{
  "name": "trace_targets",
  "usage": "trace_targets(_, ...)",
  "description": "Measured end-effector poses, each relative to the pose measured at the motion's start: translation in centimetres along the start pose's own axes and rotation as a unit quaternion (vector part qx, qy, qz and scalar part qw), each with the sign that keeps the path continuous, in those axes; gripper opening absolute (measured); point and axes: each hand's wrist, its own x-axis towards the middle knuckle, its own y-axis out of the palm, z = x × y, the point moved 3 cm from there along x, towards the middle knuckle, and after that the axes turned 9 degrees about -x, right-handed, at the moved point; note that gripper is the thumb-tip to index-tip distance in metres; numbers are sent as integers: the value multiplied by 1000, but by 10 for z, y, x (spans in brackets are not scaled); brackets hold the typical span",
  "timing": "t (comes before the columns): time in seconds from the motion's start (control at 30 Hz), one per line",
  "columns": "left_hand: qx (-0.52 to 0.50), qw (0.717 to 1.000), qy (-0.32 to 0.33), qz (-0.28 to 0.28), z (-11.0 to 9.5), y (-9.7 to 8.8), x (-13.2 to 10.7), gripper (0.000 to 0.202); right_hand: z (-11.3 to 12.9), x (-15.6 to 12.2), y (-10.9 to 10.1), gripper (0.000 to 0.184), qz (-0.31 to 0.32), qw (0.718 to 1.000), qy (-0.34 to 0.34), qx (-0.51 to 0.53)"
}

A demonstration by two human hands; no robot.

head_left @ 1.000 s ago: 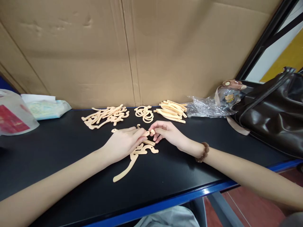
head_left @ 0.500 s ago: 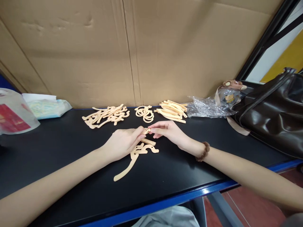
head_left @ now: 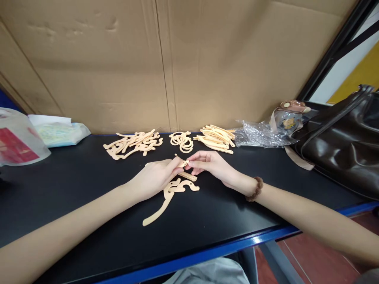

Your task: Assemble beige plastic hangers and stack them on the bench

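Note:
My left hand (head_left: pixel 158 175) is closed round a flat beige piece (head_left: pixel 183 164) with a hole in it, which looks like part of a folding clothes hanger. The fingers of my right hand (head_left: pixel 209 163) are pinched together on a small end of the same work, just to the right of the left thumb. How the parts join there is too small to make out. Under and in front of the hands lie a beige bar (head_left: pixel 188 176), a curved hook piece (head_left: pixel 191 185) and a long curved arm (head_left: pixel 156 215), overlapping partly behind my left hand.
Along the cardboard wall (head_left: pixel 124 79) lie a pile of curved beige arms (head_left: pixel 133 144), some hooks (head_left: pixel 186 148) and several slats (head_left: pixel 216 138). Crumpled clear plastic (head_left: pixel 257 136) and a dark bag (head_left: pixel 340 146) stand right. A tissue pack (head_left: pixel 63 134) and whitish container (head_left: pixel 22 138) are left.
Both hands stay together at nearly the same place, with a small shift of the fingers. The held piece has turned slightly, and a thin tip now shows above the left fingers.

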Motion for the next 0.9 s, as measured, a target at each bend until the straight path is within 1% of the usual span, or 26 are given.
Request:
trace_targets(0.1, -10, 1000, 6, 0, -1, -1, 0, 27, 0, 0, 1, 20, 6, 1000, 2, -6)
trace_targets(0.23, 5, 1000, 14, -1, -2, -2, 0, 29, 1, 0, 1, 19, 1, 1000, 3, -18)
trace_targets(0.47, 48, 997, 54, -30, -6, -4, 0, 33, 1, 2, -1, 19, 15, 999, 0, -34)
trace_targets(0.6, 58, 997, 52, -18, -5, -3, 0, 34, -1, 5, -2, 18, 24, 999, 1, -34)
trace_targets(0.7, 65, 996, 59, -20, -5, -3, 1, 35, -2, 5, -3, 17, 20, 999, 10, -26)
trace_targets(0.9, 73, 994, 76, -31, -6, -5, 0, 36, -3, 5, -5, 23, 20, 999, 15, -36)
